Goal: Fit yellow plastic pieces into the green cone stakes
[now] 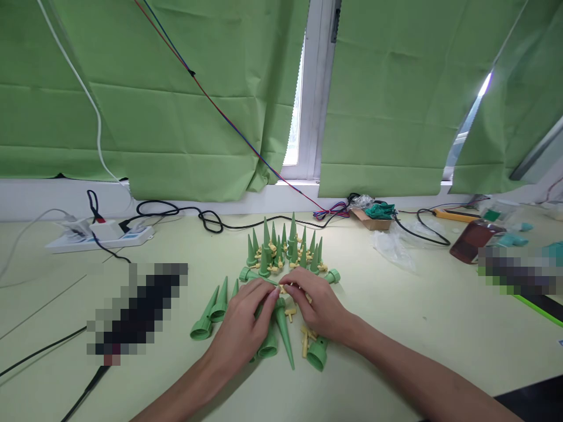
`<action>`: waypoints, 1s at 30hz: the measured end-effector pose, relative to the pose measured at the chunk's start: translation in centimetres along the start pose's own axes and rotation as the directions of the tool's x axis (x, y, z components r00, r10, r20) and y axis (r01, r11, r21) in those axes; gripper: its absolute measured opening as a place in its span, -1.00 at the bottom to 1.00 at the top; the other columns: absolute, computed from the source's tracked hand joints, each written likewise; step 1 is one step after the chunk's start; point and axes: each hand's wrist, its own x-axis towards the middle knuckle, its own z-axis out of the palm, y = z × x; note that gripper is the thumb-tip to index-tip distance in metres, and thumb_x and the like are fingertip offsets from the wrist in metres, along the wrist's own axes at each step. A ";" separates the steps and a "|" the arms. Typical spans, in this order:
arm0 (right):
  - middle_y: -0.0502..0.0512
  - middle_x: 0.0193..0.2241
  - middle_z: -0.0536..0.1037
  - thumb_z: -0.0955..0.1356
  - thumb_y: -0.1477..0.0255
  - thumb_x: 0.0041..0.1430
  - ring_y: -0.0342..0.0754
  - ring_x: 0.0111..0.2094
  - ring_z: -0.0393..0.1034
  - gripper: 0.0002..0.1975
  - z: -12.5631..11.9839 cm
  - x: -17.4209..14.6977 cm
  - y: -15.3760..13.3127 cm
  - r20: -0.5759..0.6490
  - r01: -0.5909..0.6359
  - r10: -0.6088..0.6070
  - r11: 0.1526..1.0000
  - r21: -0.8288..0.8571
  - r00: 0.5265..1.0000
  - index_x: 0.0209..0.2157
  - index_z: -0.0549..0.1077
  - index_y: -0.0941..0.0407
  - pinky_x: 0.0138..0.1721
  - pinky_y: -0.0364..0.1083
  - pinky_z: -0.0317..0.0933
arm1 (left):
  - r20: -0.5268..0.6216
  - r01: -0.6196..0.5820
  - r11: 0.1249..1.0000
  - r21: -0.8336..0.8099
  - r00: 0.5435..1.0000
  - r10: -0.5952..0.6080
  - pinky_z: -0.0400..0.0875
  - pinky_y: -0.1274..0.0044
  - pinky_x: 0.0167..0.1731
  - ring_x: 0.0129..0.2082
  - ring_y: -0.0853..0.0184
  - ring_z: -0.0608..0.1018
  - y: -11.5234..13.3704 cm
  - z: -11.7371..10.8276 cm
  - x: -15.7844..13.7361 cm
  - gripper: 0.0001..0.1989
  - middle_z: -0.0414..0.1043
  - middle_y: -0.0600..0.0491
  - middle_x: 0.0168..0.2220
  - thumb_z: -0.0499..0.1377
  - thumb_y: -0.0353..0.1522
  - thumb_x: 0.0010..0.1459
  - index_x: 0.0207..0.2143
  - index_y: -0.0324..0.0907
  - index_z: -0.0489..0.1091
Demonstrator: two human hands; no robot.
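Note:
My left hand [248,312] and my right hand [320,302] meet over the middle of the table, fingertips pinched together. Between them is a small yellow plastic fitting [282,289], partly covered by the fingers. A green plastic watering spike [285,337] points toward me just below the fingertips; whether a hand touches it, I cannot tell. Close to my right hand lie a loose yellow T-shaped fitting [290,315] and a green spike's cap end [317,354]. More green spikes [202,326] lie beside my left hand, some partly hidden by it.
Behind the hands stands a cluster of upright green spikes [292,237] with yellow fittings. A power strip [101,239] and black cable [185,208] run along the back. At right are a small cardboard box [372,221], clear plastic bag [396,249] and brown bottle [470,241].

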 end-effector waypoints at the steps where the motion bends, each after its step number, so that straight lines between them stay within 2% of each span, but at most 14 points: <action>1: 0.11 -0.30 0.46 0.18 0.51 0.40 -0.04 -0.25 0.35 -0.83 0.0 0.0 0.0 0.002 -0.010 0.010 1.000 -0.005 1.000 -0.17 0.38 0.10 -0.20 -0.07 0.27 | -0.004 -0.003 1.000 0.001 1.000 0.003 0.31 0.51 -0.35 -0.37 0.33 0.44 0.0 0.0 0.0 -0.74 0.40 0.09 -0.39 -0.05 -0.35 0.38 -0.38 -0.14 0.31; 5: 0.08 -0.32 0.47 0.21 0.47 0.40 -0.06 -0.27 0.36 -0.86 -0.1 0.0 -0.2 0.022 -0.055 0.056 0.998 -0.025 0.998 -0.17 0.40 0.10 -0.23 -0.08 0.27 | -0.024 -0.009 1.000 -0.001 1.000 0.009 0.32 0.50 -0.35 -0.37 0.31 0.44 0.0 -0.1 0.1 -0.73 0.40 0.08 -0.39 -0.07 -0.34 0.38 -0.38 -0.14 0.31; 11: 0.10 -0.26 0.51 0.22 0.47 0.39 -0.04 -0.21 0.39 -0.87 -0.2 0.1 -0.3 0.060 -0.045 0.045 0.999 -0.014 0.997 -0.15 0.40 0.10 -0.17 -0.07 0.28 | -0.038 -0.009 1.000 -0.010 0.999 0.009 0.31 0.51 -0.35 -0.38 0.32 0.44 -0.1 0.0 0.0 -0.74 0.39 0.09 -0.40 -0.06 -0.34 0.38 -0.37 -0.14 0.31; 17: 0.10 -0.28 0.50 0.22 0.48 0.39 -0.05 -0.23 0.38 -0.87 -0.1 -0.1 -0.1 0.058 -0.039 0.041 0.999 -0.035 0.997 -0.17 0.40 0.12 -0.19 -0.08 0.28 | -0.018 -0.006 1.000 -0.006 1.000 0.006 0.31 0.51 -0.34 -0.36 0.32 0.45 -0.3 0.1 0.2 -0.74 0.41 0.09 -0.38 -0.05 -0.34 0.38 -0.36 -0.14 0.33; 23: 0.12 -0.24 0.51 0.25 0.50 0.36 -0.04 -0.21 0.40 -0.87 -0.2 0.0 -0.1 0.059 -0.039 0.040 0.999 -0.013 0.997 -0.11 0.39 0.12 -0.18 -0.09 0.29 | -0.013 -0.003 1.000 -0.013 1.000 0.003 0.30 0.51 -0.33 -0.36 0.33 0.44 -0.3 0.0 0.1 -0.76 0.40 0.09 -0.38 -0.04 -0.35 0.38 -0.36 -0.14 0.32; 30: 0.10 -0.29 0.51 0.24 0.52 0.36 -0.05 -0.24 0.40 -0.87 -0.1 0.1 0.2 0.034 -0.021 0.021 1.000 -0.006 0.999 -0.17 0.41 0.12 -0.19 -0.09 0.29 | -0.015 -0.012 1.000 -0.015 1.000 0.011 0.28 0.52 -0.31 -0.34 0.33 0.44 -0.4 0.0 0.1 -0.77 0.40 0.10 -0.37 -0.04 -0.35 0.38 -0.34 -0.15 0.33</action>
